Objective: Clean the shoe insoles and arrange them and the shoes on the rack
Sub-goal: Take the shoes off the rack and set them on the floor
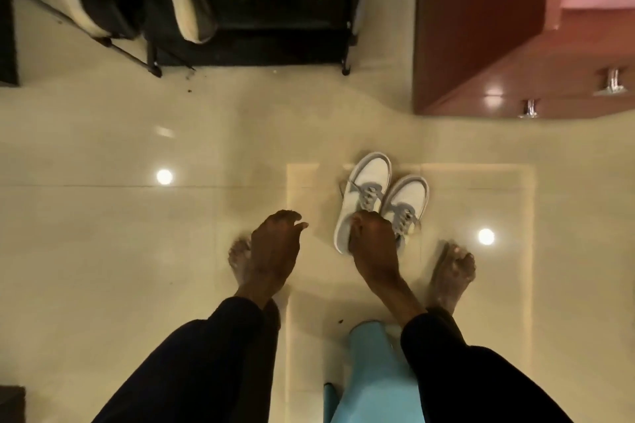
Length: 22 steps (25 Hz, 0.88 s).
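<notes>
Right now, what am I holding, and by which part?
Your right hand grips the pair of sneakers together at their heel ends, toes pointing away. Your left hand holds nothing.

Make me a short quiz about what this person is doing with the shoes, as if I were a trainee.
1. True or false: the right hand grips the pair of white and grey lace-up sneakers.
2. What does the left hand hold? A) an insole B) a brush C) nothing
3. Fill in: to the right of the black metal shoe rack stands a reddish-brown wooden ____ with metal handles.

Key: 1 true; 2 C; 3 cabinet.
</notes>
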Each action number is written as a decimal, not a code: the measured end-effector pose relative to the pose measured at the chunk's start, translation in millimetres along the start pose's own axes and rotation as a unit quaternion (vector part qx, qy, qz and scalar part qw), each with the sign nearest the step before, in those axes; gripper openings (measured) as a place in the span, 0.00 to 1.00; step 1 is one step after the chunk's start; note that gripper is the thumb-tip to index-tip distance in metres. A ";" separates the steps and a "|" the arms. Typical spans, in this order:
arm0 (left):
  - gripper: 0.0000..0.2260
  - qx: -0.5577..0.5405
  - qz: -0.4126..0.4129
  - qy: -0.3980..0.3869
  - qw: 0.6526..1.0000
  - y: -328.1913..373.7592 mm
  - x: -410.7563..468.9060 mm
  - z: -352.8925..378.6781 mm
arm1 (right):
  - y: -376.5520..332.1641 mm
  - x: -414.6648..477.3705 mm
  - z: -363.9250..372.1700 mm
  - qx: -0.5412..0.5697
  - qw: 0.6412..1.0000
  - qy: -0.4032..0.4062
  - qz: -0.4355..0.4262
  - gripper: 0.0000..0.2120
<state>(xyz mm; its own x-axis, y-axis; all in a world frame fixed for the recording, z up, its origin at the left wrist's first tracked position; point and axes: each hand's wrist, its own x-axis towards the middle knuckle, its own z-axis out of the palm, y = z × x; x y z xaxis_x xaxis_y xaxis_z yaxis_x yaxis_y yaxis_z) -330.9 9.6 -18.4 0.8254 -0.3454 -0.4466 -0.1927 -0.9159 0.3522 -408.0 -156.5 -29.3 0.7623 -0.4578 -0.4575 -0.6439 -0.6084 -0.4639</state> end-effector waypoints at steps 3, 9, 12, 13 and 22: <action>0.07 -0.012 -0.008 0.090 0.996 -23.6 31.9 -63.8 | -72.0 35.6 -14.6 0.007 0.999 0.006 -0.038 0.08; 0.09 0.079 0.034 0.199 0.976 -107.8 108.1 -169.7 | -225.6 106.7 -0.6 -0.023 0.990 0.011 -0.136 0.10; 0.14 0.129 0.049 0.208 0.968 -153.9 144.3 -202.8 | -291.4 141.2 18.6 -0.051 0.979 0.030 -0.194 0.12; 0.16 0.140 0.050 0.206 0.967 -166.5 155.7 -211.4 | -309.2 151.9 25.1 -0.068 0.975 0.033 -0.210 0.12; 0.36 0.301 0.072 0.193 0.931 -225.6 258.2 -253.2 | -425.5 237.5 68.2 -0.295 0.924 0.036 -0.241 0.35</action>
<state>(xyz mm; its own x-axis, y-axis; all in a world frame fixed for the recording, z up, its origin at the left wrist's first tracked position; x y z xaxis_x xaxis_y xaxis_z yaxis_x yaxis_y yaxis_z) 60.1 178.8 -4.8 0.8748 -0.4805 -0.0612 -0.4828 -0.8545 -0.1919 42.5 37.9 7.7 0.9672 -0.0709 -0.2437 -0.0971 -0.9905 -0.0975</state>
